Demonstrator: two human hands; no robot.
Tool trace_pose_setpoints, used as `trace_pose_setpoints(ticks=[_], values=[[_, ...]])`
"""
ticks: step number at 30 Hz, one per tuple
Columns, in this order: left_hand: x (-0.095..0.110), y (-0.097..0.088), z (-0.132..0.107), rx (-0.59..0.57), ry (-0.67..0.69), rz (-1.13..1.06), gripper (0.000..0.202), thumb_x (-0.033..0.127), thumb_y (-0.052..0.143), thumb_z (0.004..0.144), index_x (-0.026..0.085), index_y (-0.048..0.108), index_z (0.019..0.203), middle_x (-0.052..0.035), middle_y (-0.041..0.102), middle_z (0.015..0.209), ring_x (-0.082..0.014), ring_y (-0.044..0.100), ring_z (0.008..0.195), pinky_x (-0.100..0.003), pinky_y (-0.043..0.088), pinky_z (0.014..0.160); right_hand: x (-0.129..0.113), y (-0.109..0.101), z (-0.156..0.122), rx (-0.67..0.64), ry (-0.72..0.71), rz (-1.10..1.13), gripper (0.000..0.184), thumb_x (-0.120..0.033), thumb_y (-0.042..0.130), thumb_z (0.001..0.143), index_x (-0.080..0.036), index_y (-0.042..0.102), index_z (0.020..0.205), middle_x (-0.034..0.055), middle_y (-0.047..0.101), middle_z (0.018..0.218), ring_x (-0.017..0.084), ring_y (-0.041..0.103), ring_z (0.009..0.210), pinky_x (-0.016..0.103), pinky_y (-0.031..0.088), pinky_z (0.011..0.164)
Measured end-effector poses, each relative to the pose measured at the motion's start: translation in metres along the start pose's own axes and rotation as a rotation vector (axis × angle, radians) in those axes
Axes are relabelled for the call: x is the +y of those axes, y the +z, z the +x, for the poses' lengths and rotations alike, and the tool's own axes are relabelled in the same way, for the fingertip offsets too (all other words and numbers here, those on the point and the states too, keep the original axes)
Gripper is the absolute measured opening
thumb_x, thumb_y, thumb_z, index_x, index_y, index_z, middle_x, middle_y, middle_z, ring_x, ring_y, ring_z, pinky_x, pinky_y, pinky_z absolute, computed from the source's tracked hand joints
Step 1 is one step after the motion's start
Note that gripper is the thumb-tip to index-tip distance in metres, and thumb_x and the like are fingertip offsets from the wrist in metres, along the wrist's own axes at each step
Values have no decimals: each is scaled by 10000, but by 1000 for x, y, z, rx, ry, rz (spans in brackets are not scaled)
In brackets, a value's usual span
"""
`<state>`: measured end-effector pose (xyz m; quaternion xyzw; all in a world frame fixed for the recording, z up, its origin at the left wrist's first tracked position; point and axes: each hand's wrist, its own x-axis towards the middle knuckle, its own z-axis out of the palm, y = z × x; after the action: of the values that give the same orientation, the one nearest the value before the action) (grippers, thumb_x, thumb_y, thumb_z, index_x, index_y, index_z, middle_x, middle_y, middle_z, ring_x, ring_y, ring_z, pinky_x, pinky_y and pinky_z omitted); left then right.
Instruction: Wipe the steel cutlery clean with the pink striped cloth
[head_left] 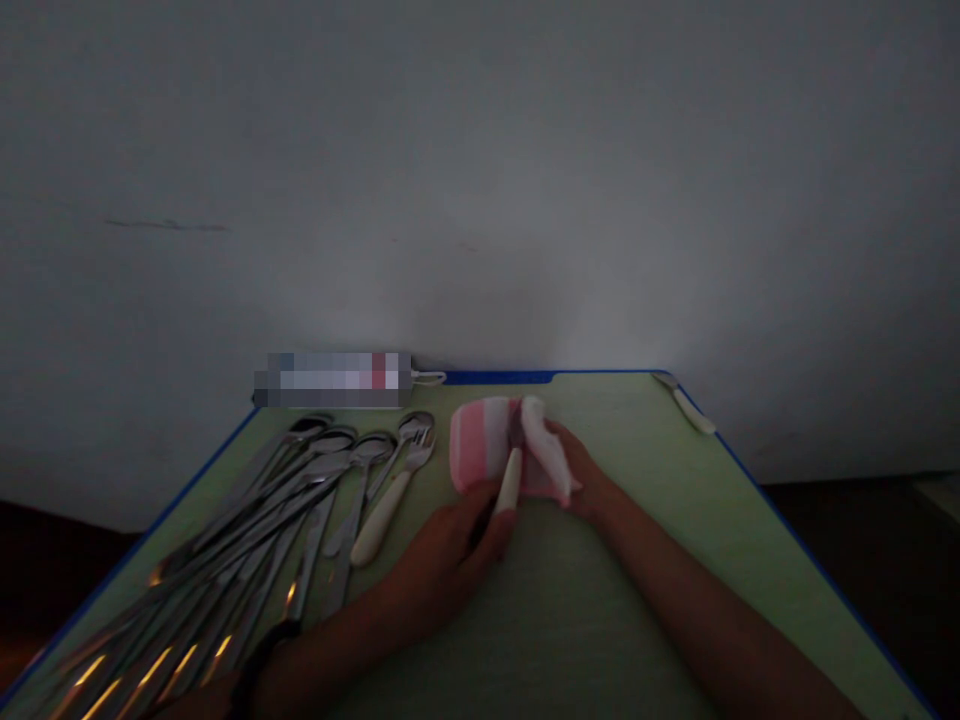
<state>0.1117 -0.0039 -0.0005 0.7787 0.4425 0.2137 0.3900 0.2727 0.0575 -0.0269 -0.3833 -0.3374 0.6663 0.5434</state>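
Near the middle of the table, my left hand (457, 545) is closed around the pale handle of a utensil (509, 482). Its metal end goes into the folds of a pink and white cloth (472, 450), so I cannot tell which kind it is. My right hand (581, 470) grips the cloth from the right side, with its fingers mostly hidden behind the fabric. Just left of my left hand lies a fork (390, 505) with a cream handle. A dark band (259, 660) circles my left wrist.
Several metal spoons and other cutlery (277, 510) lie heaped across the table's left side. A blurred-out white box or strip (337, 380) with a white cord sits at the back left. One pale-handled utensil (694, 410) rests at the back right corner. A wall (487, 200) stands behind the blue-edged table (615, 410).
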Motion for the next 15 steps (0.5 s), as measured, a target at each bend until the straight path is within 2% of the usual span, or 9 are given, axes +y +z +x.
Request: trace_pose_setpoints(ticks=[3, 6, 12, 15], values=[[-2, 2, 0, -41, 0, 53, 235, 358, 352, 902, 179, 504, 908, -23, 607, 763, -157, 546, 654, -250, 405, 580, 3, 1, 1, -112, 16, -53, 267, -363, 684, 645, -155, 643, 807, 10, 635, 665, 124, 544, 550, 256, 459, 566], [-6, 4, 1, -29, 9, 96, 248, 356, 334, 907, 179, 506, 882, -22, 607, 729, -153, 543, 623, -249, 393, 567, 6, 0, 2, -149, -29, -114, 313, -430, 640, 686, -155, 627, 834, 2, 624, 669, 105, 530, 551, 232, 436, 560], [-10, 5, 2, -45, 32, 185, 260, 374, 338, 896, 174, 498, 849, -24, 588, 711, -149, 522, 595, -245, 373, 540, 10, 4, 1, 36, -173, -319, 412, -537, 508, 755, -143, 591, 667, -8, 547, 560, 91, 444, 503, 208, 348, 481], [-8, 3, 1, -65, 65, 189, 258, 373, 344, 893, 174, 496, 833, -18, 573, 714, -142, 508, 591, -246, 378, 554, 9, 4, -1, 102, -172, -361, 462, -570, 481, 751, -143, 555, 592, -11, 516, 509, 88, 413, 470, 210, 316, 451]])
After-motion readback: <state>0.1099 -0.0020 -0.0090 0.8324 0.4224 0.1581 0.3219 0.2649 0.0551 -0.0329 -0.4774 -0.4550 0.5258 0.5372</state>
